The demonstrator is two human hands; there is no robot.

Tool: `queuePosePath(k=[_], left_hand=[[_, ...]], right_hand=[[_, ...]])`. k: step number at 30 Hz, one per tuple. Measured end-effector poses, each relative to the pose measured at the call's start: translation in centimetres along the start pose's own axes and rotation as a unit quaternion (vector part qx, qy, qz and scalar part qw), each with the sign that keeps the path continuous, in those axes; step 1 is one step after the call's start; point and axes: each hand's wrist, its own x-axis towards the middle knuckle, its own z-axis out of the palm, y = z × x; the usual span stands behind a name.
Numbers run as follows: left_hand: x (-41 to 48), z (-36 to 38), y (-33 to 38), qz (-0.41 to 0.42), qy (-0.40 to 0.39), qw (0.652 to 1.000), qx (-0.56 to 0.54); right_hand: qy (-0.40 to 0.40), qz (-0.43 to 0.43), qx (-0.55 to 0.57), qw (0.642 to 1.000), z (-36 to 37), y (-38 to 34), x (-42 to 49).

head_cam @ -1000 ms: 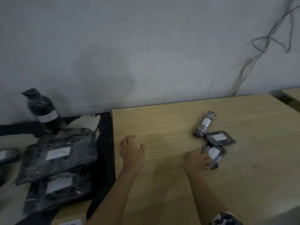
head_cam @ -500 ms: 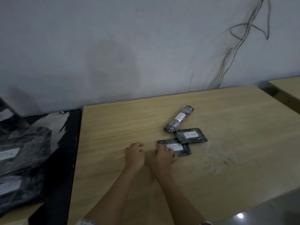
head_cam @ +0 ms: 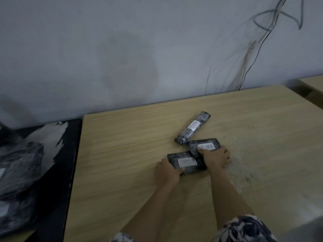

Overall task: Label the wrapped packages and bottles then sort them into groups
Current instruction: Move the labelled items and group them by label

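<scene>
Now, mid-frame, the left hand (head_cam: 167,173) is gripping the nearer TIMA package (head_cam: 187,162), the right hand (head_cam: 216,158) pinching the farther TIMA package (head_cam: 207,145); shifting it is probably risking nudging the adjoining rolled package (head_cam: 193,127) away.

**Dim light, blurred left edge**

Flat, cool light dulls the pale wooden table (head_cam: 122,154), its back edge bowed. White paper labels (head_cam: 186,162) on the near flat black-wrapped package (head_cam: 174,158) and far flat black-wrapped package (head_cam: 193,145) read sharply; the big black-wrapped bundles (head_cam: 21,168) at left smear.
</scene>
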Motion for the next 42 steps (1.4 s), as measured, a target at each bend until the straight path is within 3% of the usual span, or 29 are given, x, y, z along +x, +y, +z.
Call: queuePosePath(k=[4, 9, 12, 14, 17, 21, 27, 36, 42], left_hand=[[-0.2, 1.0, 1.4, -0.079, 0.012, 0.997, 0.005], [0.0, 1.3, 2.3, -0.169, 0.004, 0.981, -0.093], [-0.1, 0.9, 2.3, -0.16, -0.025, 0.955, -0.248], [-0.4, -0.2, 1.7, -0.134, -0.017, 0.946, -0.295], [-0.8, -3.0, 0.4, -0.108, 0.045, 0.941, -0.319], [-1.0, -8.1, -1.9, -0.098, 0.124, 0.899, -0.41], [-1.9, -16.6, -6.7, -0.03, 0.268, 0.832, -0.485], [-4.4, -29.1, -16.6, 0.01, 0.448, 0.744, -0.496], [-4.7, -37.8, -26.3, -0.045, 0.531, 0.657, -0.533]], right_hand=[[0.016, 0.052, 0.007, 0.999, -0.2, 0.2, -0.9], [0.033, 0.089, 0.172, 0.981, 0.4, 1.4, -3.0], [0.052, 0.114, 0.262, 0.957, -0.2, 1.1, -3.7], [0.051, 0.128, 0.321, 0.937, -0.7, 0.9, -4.2], [0.02, 0.127, 0.404, 0.906, -0.6, 0.2, -5.5], [-0.035, 0.108, 0.51, 0.853, 0.8, -2.3, -8.5], [-0.121, 0.081, 0.554, 0.82, 4.2, -7.3, -16.3], [-0.242, 0.05, 0.546, 0.801, 10.7, -13.4, -31.2], [-0.296, 0.024, 0.47, 0.832, 17.0, -16.2, -43.3]])
